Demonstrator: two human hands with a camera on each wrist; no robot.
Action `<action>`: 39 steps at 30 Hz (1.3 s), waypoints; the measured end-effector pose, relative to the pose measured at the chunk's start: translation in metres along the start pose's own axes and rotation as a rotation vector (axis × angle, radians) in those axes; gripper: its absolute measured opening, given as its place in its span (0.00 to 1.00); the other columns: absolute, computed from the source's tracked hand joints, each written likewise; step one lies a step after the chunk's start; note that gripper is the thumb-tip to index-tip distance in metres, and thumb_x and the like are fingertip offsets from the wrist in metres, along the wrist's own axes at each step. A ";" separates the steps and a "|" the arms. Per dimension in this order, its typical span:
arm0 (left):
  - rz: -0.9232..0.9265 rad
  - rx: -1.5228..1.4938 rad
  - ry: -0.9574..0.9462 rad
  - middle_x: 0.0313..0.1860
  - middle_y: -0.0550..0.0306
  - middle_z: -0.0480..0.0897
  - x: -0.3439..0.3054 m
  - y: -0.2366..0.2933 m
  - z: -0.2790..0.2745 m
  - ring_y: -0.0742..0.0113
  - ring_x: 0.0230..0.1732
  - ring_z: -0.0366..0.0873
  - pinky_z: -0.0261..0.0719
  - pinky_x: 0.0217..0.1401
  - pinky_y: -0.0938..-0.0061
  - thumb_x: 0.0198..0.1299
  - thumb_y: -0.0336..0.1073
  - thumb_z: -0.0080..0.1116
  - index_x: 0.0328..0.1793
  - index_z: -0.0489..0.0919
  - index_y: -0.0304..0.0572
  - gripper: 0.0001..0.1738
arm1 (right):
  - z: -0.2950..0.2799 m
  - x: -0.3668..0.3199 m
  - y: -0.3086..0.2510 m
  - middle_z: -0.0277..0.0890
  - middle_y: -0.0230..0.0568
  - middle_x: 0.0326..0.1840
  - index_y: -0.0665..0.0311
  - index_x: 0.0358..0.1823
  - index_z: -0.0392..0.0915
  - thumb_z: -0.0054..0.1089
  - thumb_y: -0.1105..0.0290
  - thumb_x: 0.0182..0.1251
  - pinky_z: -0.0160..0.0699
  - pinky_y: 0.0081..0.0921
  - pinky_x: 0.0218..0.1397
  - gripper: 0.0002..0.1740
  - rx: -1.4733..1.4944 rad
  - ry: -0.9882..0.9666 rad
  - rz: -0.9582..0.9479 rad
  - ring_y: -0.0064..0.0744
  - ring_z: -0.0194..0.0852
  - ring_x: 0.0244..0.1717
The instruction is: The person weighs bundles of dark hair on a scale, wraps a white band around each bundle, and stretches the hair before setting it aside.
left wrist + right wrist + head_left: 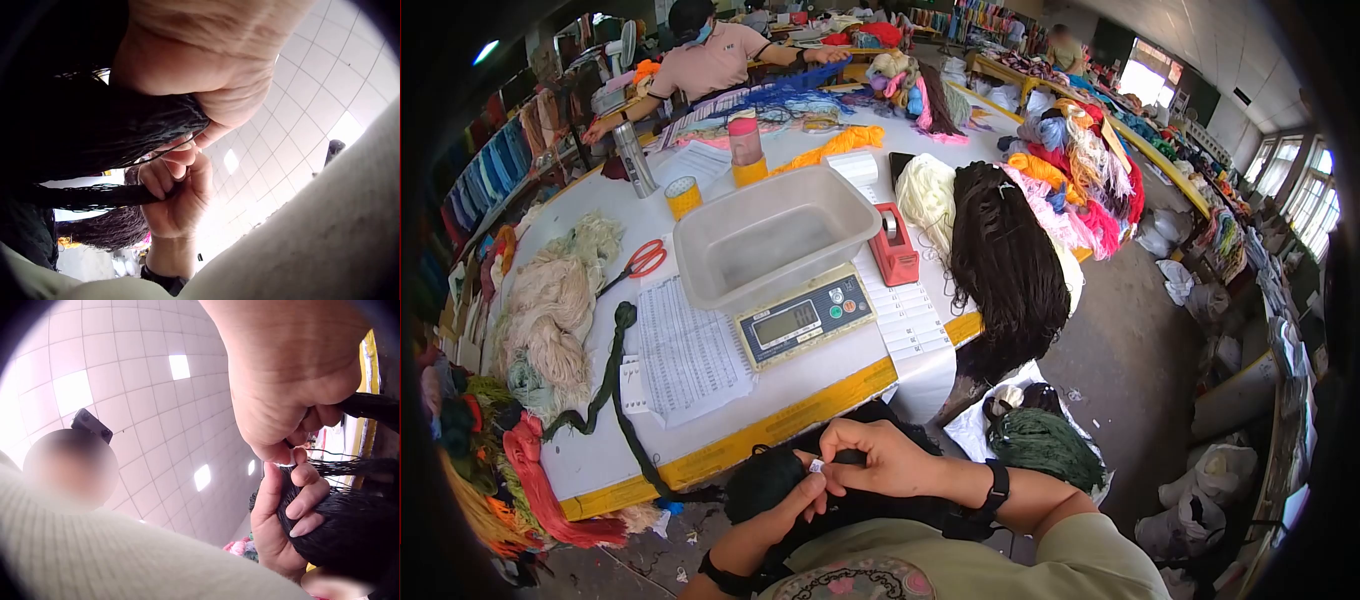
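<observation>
Dark yarn (762,484) hangs over the lap in front of the table's edge. My left hand (792,505) grips a thick bundle of it, fingers curled round the strands (350,531) in the right wrist view. My right hand (890,458) has its fingers curled round a thinner dark strand bundle (100,196), seen in the left wrist view. Both hands meet at the fingertips, where a small white label (816,466) is pinched at the yarn. Which fingers hold the label is partly hidden.
On the table (730,440) stand a scale (805,318) with a grey tray (775,240), a red tape dispenser (894,245), scissors (645,260), printed sheets (685,350) and yarn skeins (1010,260). Green yarn (1045,450) lies low at the right. A person (710,60) works across the table.
</observation>
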State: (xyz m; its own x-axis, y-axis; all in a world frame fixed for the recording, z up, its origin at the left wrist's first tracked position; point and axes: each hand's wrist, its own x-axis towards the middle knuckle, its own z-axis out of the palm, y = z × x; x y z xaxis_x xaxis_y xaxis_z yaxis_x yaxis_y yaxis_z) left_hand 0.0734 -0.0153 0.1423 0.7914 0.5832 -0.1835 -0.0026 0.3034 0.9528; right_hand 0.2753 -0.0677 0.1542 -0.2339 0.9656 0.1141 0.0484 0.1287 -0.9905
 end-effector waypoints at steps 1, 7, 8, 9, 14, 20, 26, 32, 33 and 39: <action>0.008 0.009 -0.001 0.40 0.54 0.84 0.000 0.000 0.001 0.77 0.30 0.75 0.73 0.29 0.84 0.75 0.44 0.49 0.47 0.74 0.37 0.15 | 0.000 0.000 0.000 0.79 0.34 0.28 0.64 0.40 0.68 0.59 0.80 0.68 0.73 0.20 0.38 0.08 -0.005 0.008 -0.028 0.18 0.76 0.31; 0.002 0.030 0.021 0.37 0.53 0.84 0.002 -0.002 0.000 0.76 0.28 0.75 0.73 0.27 0.83 0.76 0.46 0.47 0.45 0.74 0.38 0.17 | 0.002 0.000 -0.002 0.79 0.36 0.29 0.64 0.40 0.67 0.58 0.80 0.68 0.74 0.21 0.37 0.08 0.028 0.010 -0.049 0.20 0.77 0.30; 0.005 0.044 0.031 0.37 0.53 0.84 0.002 -0.001 0.000 0.76 0.28 0.75 0.73 0.27 0.83 0.76 0.46 0.47 0.45 0.74 0.38 0.17 | 0.002 0.000 -0.002 0.79 0.36 0.29 0.64 0.40 0.67 0.58 0.80 0.68 0.74 0.21 0.38 0.08 0.004 0.003 -0.051 0.20 0.77 0.30; 0.005 0.044 0.031 0.37 0.53 0.84 0.002 -0.001 0.000 0.76 0.28 0.75 0.73 0.27 0.83 0.76 0.46 0.47 0.45 0.74 0.38 0.17 | 0.002 0.000 -0.002 0.79 0.36 0.29 0.64 0.40 0.67 0.58 0.80 0.68 0.74 0.21 0.38 0.08 0.004 0.003 -0.051 0.20 0.77 0.30; 0.032 0.029 0.076 0.36 0.51 0.84 0.001 -0.002 0.000 0.75 0.28 0.75 0.73 0.28 0.82 0.75 0.42 0.49 0.46 0.73 0.37 0.14 | 0.002 0.000 0.000 0.79 0.36 0.30 0.64 0.44 0.66 0.60 0.80 0.67 0.74 0.21 0.42 0.11 0.009 0.001 -0.037 0.21 0.77 0.34; 0.093 0.032 0.144 0.37 0.49 0.83 -0.001 0.002 0.002 0.75 0.29 0.75 0.73 0.29 0.81 0.71 0.35 0.55 0.47 0.72 0.37 0.09 | 0.002 -0.002 0.002 0.81 0.35 0.35 0.66 0.47 0.68 0.62 0.80 0.67 0.73 0.19 0.43 0.12 0.004 0.006 -0.025 0.17 0.77 0.37; 0.087 0.021 0.178 0.38 0.49 0.84 -0.003 -0.002 0.001 0.75 0.30 0.76 0.73 0.30 0.81 0.69 0.32 0.56 0.48 0.72 0.37 0.08 | 0.002 -0.003 0.002 0.82 0.36 0.37 0.66 0.48 0.68 0.64 0.79 0.67 0.75 0.19 0.46 0.14 -0.054 0.006 0.006 0.18 0.80 0.40; 0.075 -0.053 0.167 0.36 0.50 0.83 -0.004 -0.007 -0.002 0.76 0.30 0.75 0.73 0.30 0.82 0.71 0.34 0.55 0.48 0.73 0.38 0.07 | 0.002 -0.005 0.005 0.83 0.38 0.39 0.66 0.48 0.69 0.64 0.78 0.67 0.75 0.21 0.47 0.14 -0.035 -0.015 0.013 0.20 0.81 0.43; 0.074 -0.053 0.167 0.36 0.50 0.83 -0.004 -0.008 -0.003 0.76 0.30 0.75 0.73 0.30 0.82 0.71 0.34 0.55 0.48 0.73 0.38 0.07 | 0.002 -0.005 0.004 0.83 0.38 0.39 0.66 0.48 0.69 0.64 0.78 0.67 0.75 0.21 0.47 0.14 -0.035 -0.015 0.013 0.20 0.81 0.43; 0.067 -0.028 0.167 0.35 0.52 0.83 -0.005 -0.004 0.001 0.76 0.29 0.75 0.73 0.30 0.82 0.72 0.35 0.54 0.47 0.75 0.37 0.08 | 0.002 -0.006 0.005 0.83 0.40 0.42 0.67 0.48 0.70 0.65 0.77 0.67 0.76 0.24 0.50 0.13 -0.106 -0.017 0.009 0.23 0.81 0.46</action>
State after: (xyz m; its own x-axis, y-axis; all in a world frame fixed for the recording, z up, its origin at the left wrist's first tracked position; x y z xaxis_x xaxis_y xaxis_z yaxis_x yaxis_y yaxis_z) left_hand 0.0702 -0.0203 0.1398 0.6766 0.7187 -0.1600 -0.0702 0.2793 0.9576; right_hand 0.2751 -0.0730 0.1481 -0.2496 0.9629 0.1028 0.1530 0.1440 -0.9777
